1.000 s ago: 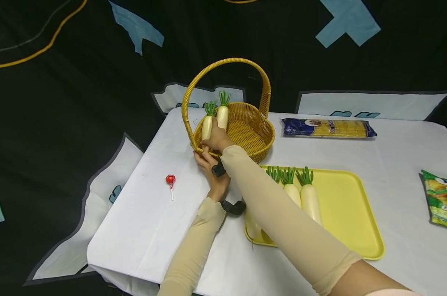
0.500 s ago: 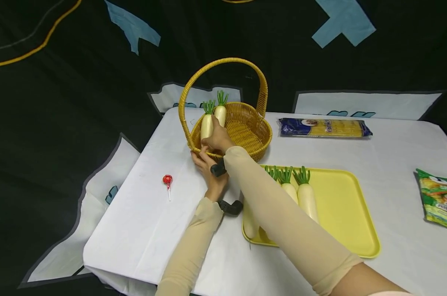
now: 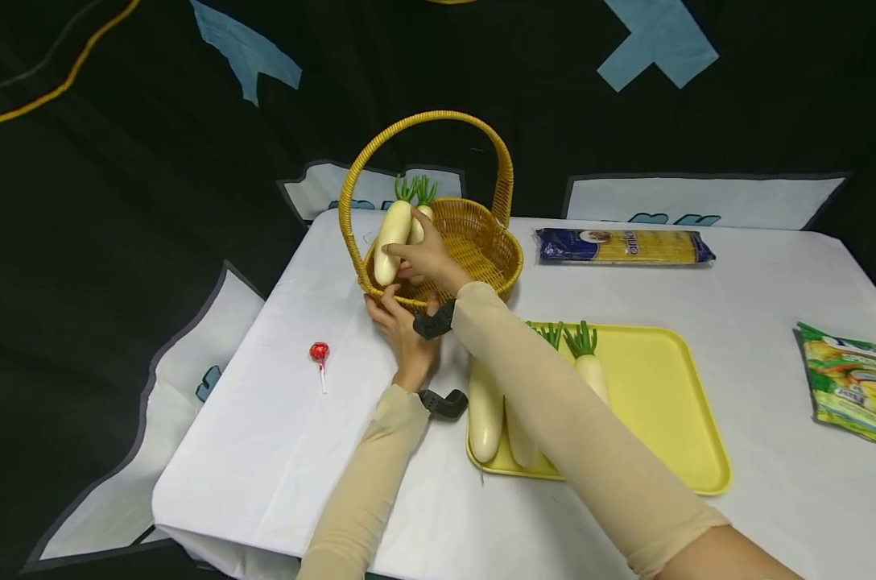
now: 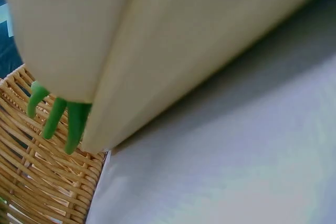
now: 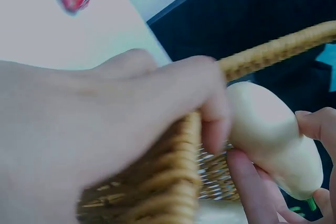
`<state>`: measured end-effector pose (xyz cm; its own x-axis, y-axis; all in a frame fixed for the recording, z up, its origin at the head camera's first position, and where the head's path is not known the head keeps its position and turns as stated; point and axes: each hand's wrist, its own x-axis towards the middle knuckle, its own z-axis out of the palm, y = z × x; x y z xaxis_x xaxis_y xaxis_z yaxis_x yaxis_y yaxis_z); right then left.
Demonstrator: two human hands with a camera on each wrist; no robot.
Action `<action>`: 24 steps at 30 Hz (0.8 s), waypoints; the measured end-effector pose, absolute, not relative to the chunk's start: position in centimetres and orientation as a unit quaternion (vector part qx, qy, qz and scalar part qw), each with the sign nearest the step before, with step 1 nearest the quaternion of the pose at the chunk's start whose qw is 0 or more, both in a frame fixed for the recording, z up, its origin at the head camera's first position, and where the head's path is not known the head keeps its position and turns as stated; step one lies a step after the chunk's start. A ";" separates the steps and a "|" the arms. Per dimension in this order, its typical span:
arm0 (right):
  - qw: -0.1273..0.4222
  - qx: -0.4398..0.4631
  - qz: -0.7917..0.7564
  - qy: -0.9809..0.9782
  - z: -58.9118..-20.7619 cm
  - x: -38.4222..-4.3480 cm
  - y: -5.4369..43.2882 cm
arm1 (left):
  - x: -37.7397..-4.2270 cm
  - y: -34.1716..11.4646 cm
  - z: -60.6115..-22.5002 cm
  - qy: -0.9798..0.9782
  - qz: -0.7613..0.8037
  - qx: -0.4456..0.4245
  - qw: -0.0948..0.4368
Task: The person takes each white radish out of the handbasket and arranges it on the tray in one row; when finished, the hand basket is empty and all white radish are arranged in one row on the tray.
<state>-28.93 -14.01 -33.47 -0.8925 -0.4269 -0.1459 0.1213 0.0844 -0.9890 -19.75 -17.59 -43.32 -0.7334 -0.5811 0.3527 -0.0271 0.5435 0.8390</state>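
Note:
My right hand (image 3: 431, 254) holds a white radish (image 3: 392, 242) with green leaf stubs, thumb and fingers on either side of it. This radish leans over the left side of a wicker basket (image 3: 506, 278), overlapping a second radish (image 3: 425, 212) behind it. In the right wrist view, my left hand (image 5: 157, 95) hooks its fingers over the basket's rim (image 5: 189, 166), and the held radish (image 5: 262, 114) shows beyond. The left wrist view has the basket's woven wall (image 4: 47, 177) at lower left and large pale shapes close to the lens.
A yellow tray (image 3: 663, 419) with several radishes (image 3: 485, 411) lies right of the basket, partly under my right arm. A red lollipop (image 3: 319, 352) lies at left. A blue-and-yellow pasta packet (image 3: 626, 246) lies at back right, a green packet (image 3: 851, 387) at far right.
My right hand has raised the nearer radish and tilted it, its lower end shifting left and its leaves now against the other's. The left hand stays at the basket's rim. The head view has turned slightly right.

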 end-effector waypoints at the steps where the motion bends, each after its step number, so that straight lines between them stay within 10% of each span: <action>1: 0.204 -0.107 -0.672 0.704 -33.3 -28.9 -13.8 | -19.8 -17.6 -43.4 -0.820 -0.440 0.186 0.316; 24: 0.186 -0.186 -0.701 0.663 -30.2 -24.1 -0.1 | -20.0 -17.7 -43.4 -0.820 -0.440 0.175 0.321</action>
